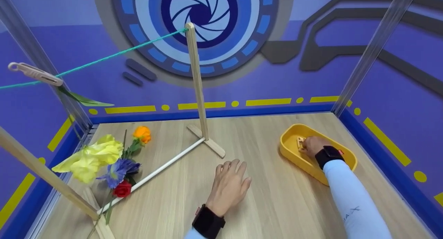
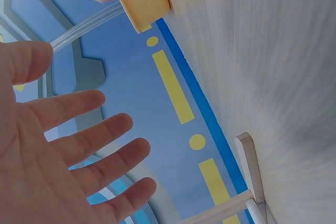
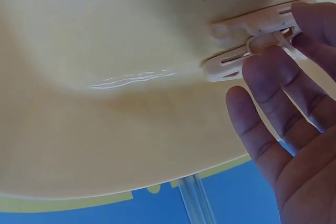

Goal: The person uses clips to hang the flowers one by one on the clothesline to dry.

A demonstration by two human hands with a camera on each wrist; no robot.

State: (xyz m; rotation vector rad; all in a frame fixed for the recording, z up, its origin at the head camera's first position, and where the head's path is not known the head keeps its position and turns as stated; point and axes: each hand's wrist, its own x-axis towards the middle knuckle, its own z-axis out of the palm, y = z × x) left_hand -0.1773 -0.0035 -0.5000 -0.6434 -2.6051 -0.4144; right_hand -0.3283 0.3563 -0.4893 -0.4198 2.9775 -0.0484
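Note:
Inside a yellow tray (image 1: 294, 157), my right hand (image 1: 314, 146) pinches a pale clothespin (image 3: 226, 69). The right wrist view shows the thumb and fingertips at one end of it, its two arms apart at the other. My left hand (image 1: 229, 185) is held over the table, left of the tray, with nothing in it. Its fingers look straight and spread in the left wrist view. Another clothespin (image 1: 41, 75) grips the green line, with a leaf (image 1: 86, 100) below it and a thin stem running down toward a yellow flower (image 1: 90, 159).
The line ties to a wooden post (image 1: 196, 80); a second post (image 1: 48, 176) stands at the left. A white rod (image 1: 166, 165) joins their feet. Near it are a blue-purple flower (image 1: 117, 171), a red rose (image 1: 122, 189) and an orange flower (image 1: 142, 134). Printed walls enclose the table.

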